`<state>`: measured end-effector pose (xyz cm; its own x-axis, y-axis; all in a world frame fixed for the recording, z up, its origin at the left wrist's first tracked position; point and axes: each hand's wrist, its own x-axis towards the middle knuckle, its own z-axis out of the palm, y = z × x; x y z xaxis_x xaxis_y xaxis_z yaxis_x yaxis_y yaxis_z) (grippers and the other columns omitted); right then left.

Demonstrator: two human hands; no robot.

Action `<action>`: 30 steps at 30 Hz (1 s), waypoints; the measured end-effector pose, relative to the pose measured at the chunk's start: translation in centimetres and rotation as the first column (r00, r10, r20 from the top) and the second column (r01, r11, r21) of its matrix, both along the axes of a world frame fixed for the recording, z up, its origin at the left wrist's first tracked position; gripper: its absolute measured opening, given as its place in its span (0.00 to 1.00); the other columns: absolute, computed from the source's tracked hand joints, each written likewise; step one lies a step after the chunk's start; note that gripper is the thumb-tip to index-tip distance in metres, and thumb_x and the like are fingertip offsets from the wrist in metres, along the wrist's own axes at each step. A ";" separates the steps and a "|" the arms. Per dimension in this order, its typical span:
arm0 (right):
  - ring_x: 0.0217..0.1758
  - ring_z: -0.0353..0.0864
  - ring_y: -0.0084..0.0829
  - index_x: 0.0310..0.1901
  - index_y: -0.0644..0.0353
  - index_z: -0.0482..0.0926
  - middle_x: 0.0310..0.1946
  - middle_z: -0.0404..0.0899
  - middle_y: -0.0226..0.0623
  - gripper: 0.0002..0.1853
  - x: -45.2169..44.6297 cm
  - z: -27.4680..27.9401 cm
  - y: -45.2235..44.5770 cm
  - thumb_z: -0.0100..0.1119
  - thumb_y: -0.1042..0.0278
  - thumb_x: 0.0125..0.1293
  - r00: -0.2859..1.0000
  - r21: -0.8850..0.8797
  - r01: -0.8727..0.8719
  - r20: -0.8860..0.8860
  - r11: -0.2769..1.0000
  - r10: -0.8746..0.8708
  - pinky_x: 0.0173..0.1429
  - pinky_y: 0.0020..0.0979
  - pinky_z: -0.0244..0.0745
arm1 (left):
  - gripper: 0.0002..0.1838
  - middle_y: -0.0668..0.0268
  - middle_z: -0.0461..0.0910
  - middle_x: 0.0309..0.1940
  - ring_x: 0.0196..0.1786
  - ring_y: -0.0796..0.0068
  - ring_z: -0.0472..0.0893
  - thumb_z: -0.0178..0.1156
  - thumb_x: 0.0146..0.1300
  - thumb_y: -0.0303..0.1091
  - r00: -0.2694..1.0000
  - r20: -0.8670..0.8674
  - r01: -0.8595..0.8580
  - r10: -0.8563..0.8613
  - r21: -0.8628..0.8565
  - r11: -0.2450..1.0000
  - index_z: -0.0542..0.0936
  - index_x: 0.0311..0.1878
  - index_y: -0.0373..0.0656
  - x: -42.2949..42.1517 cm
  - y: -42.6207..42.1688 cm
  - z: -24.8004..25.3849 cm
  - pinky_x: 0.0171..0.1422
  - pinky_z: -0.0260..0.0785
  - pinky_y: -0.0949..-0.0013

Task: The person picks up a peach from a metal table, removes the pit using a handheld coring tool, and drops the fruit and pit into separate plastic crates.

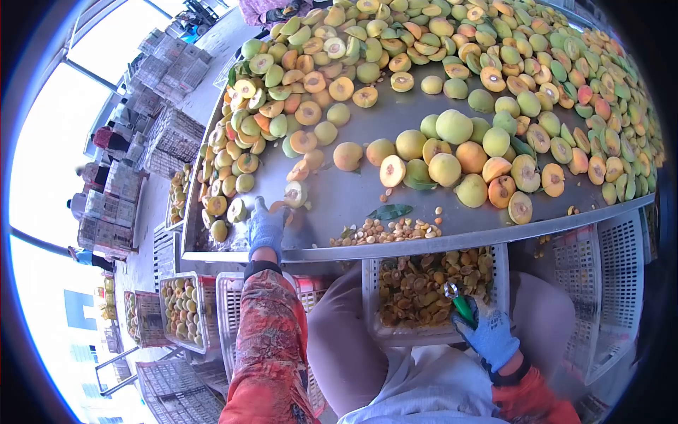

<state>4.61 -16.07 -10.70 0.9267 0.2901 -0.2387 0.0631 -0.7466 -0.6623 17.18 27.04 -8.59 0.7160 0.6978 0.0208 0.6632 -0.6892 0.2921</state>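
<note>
My left hand (266, 227), in a blue glove, reaches over the left front of the metal table (325, 205), its fingers stretched out and slightly blurred. Close to its fingertips lie a halved peach (296, 193) and another half (236, 210). My right hand (492, 335), gloved too, is closed round the green handle of a pitting spoon (462, 304) with a small metal loop tip. That tip points up over a white plastic basket (370, 297) between my knees, which holds brownish-yellow scraps. A small pile of pale pits (388, 232) lies along the table's front edge.
Many halved peaches (452, 152) cover the table's back and right. A green leaf (390, 212) lies beside the pits. White crates (621, 283) stand at right; a crate of peaches (185, 311) is at left. Stacked crates (109, 205) and people are farther off.
</note>
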 end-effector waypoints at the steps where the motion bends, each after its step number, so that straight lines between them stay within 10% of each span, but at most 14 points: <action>1: 0.30 0.79 0.48 0.43 0.58 0.72 0.27 0.79 0.45 0.20 -0.2 0.1 -0.2 0.62 0.55 0.53 1.000 -0.002 -0.010 -0.007 1.000 0.010 0.35 0.44 0.73 | 0.37 0.52 0.74 0.51 0.50 0.58 0.76 0.66 0.47 0.44 0.997 -0.066 0.031 -0.037 -0.090 0.995 0.65 0.60 0.38 0.7 -0.8 -0.2 0.55 0.65 0.61; 7: 0.29 0.78 0.47 0.38 0.57 0.73 0.25 0.78 0.45 0.17 -1.5 0.6 1.1 0.63 0.56 0.52 0.999 0.093 -0.042 -0.030 0.995 0.045 0.33 0.42 0.73 | 0.24 0.56 0.75 0.47 0.48 0.59 0.77 0.61 0.49 0.27 0.831 0.330 0.507 -0.447 -0.122 0.853 0.70 0.51 0.40 -2.5 -2.6 -1.9 0.51 0.71 0.64; 9: 0.28 0.78 0.47 0.37 0.57 0.72 0.25 0.78 0.44 0.17 -2.2 1.4 1.7 0.63 0.56 0.53 0.998 0.125 -0.053 -0.017 0.991 0.056 0.33 0.42 0.72 | 0.23 0.51 0.74 0.47 0.49 0.54 0.76 0.59 0.49 0.23 0.772 0.614 0.577 0.161 -0.784 0.228 0.68 0.52 0.39 -6.0 -7.2 3.4 0.51 0.73 0.59; 13: 0.22 0.77 0.43 0.38 0.60 0.71 0.19 0.75 0.43 0.17 -4.2 2.9 2.5 0.63 0.58 0.54 0.992 0.174 -0.122 0.039 0.977 0.117 0.30 0.38 0.71 | 0.23 0.48 0.72 0.48 0.52 0.51 0.74 0.58 0.50 0.23 0.775 0.330 0.540 0.539 -0.789 -0.293 0.68 0.52 0.37 -11.6 -11.1 4.4 0.57 0.71 0.53; 15: 0.19 0.76 0.38 0.39 0.60 0.71 0.17 0.74 0.40 0.16 -5.3 3.0 2.7 0.63 0.58 0.55 0.992 0.224 -0.124 0.037 0.967 0.119 0.27 0.35 0.71 | 0.23 0.49 0.72 0.48 0.52 0.53 0.75 0.56 0.52 0.25 0.845 0.336 0.491 0.416 -0.797 -0.353 0.68 0.53 0.37 -13.9 -12.9 3.5 0.57 0.71 0.55; 17: 0.16 0.75 0.33 0.40 0.59 0.72 0.16 0.73 0.38 0.16 -6.6 3.9 2.6 0.62 0.59 0.56 0.994 0.268 -0.110 0.021 0.957 0.108 0.25 0.32 0.70 | 0.23 0.49 0.73 0.48 0.50 0.55 0.76 0.56 0.53 0.27 0.867 0.382 0.479 0.320 -0.816 -0.323 0.68 0.54 0.37 -15.2 -14.9 3.2 0.55 0.73 0.56; 19: 0.28 0.78 0.48 0.38 0.58 0.72 0.24 0.77 0.48 0.17 -7.4 5.3 2.7 0.63 0.56 0.54 0.999 0.285 -0.035 -0.009 0.958 0.039 0.32 0.42 0.72 | 0.23 0.50 0.73 0.48 0.48 0.56 0.76 0.56 0.53 0.28 0.878 0.421 0.474 0.227 -0.831 -0.291 0.69 0.55 0.37 -16.4 -16.1 3.1 0.52 0.74 0.57; 23: 0.27 0.79 0.46 0.43 0.60 0.73 0.24 0.78 0.47 0.19 -7.8 7.3 3.0 0.61 0.56 0.56 0.993 0.261 -0.091 0.101 0.961 0.066 0.31 0.40 0.73 | 0.25 0.51 0.73 0.49 0.47 0.60 0.77 0.57 0.57 0.37 0.798 0.307 0.553 0.519 -0.715 -0.428 0.69 0.57 0.39 -17.5 -17.5 1.4 0.41 0.75 0.67; 25: 0.26 0.80 0.44 0.44 0.62 0.73 0.24 0.78 0.45 0.20 -7.9 7.5 3.6 0.60 0.55 0.57 0.958 0.235 -0.142 0.278 0.962 0.073 0.30 0.39 0.73 | 0.22 0.57 0.72 0.52 0.50 0.65 0.77 0.59 0.56 0.35 0.747 0.652 0.638 0.131 -0.758 0.134 0.70 0.54 0.40 -18.6 -19.4 1.7 0.48 0.75 0.65; 26: 0.26 0.80 0.42 0.46 0.63 0.73 0.24 0.79 0.44 0.21 -8.0 7.5 3.8 0.60 0.55 0.57 0.893 0.201 -0.186 0.442 0.962 0.080 0.29 0.38 0.73 | 0.23 0.57 0.72 0.52 0.49 0.65 0.77 0.57 0.58 0.40 0.459 0.755 0.835 -0.468 -0.187 0.517 0.70 0.55 0.40 -19.0 -19.6 2.2 0.50 0.75 0.64; 27: 0.26 0.80 0.42 0.46 0.63 0.73 0.24 0.79 0.44 0.21 -8.1 7.6 3.9 0.60 0.55 0.57 0.898 0.198 -0.184 0.433 0.963 0.082 0.29 0.38 0.73 | 0.23 0.57 0.72 0.52 0.49 0.65 0.77 0.57 0.58 0.40 0.466 0.753 0.833 -0.464 -0.198 0.516 0.70 0.55 0.40 -19.3 -19.9 2.9 0.50 0.75 0.64; 28: 0.26 0.80 0.41 0.46 0.64 0.73 0.24 0.79 0.44 0.22 -7.9 7.8 3.9 0.60 0.55 0.57 0.880 0.136 -0.194 0.462 0.971 0.111 0.29 0.37 0.73 | 0.23 0.57 0.72 0.51 0.48 0.64 0.77 0.56 0.58 0.41 0.693 0.721 0.716 -0.016 -0.685 0.135 0.70 0.55 0.40 -19.5 -20.0 3.4 0.50 0.75 0.63; 29: 0.26 0.80 0.40 0.46 0.65 0.73 0.25 0.79 0.43 0.22 -7.7 7.9 3.9 0.59 0.54 0.57 0.858 0.074 -0.204 0.493 0.976 0.142 0.28 0.37 0.74 | 0.24 0.57 0.73 0.49 0.47 0.64 0.77 0.55 0.59 0.43 0.888 0.366 0.456 0.278 -0.781 -0.426 0.70 0.55 0.40 -19.7 -19.9 3.6 0.50 0.75 0.62; 30: 0.25 0.80 0.40 0.46 0.65 0.73 0.25 0.79 0.43 0.23 -7.6 7.9 3.9 0.59 0.54 0.58 0.838 0.051 -0.211 0.523 0.976 0.154 0.28 0.36 0.73 | 0.24 0.56 0.73 0.48 0.45 0.65 0.77 0.55 0.60 0.44 0.889 0.385 0.456 0.247 -0.792 -0.406 0.70 0.55 0.40 -19.8 -19.6 3.1 0.49 0.75 0.61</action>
<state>-2.99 -12.16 -2.80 0.8356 0.4626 0.2961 0.5434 -0.6173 -0.5689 -2.58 7.40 -5.45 0.9541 -0.0880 -0.2863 0.2636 0.7007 0.6630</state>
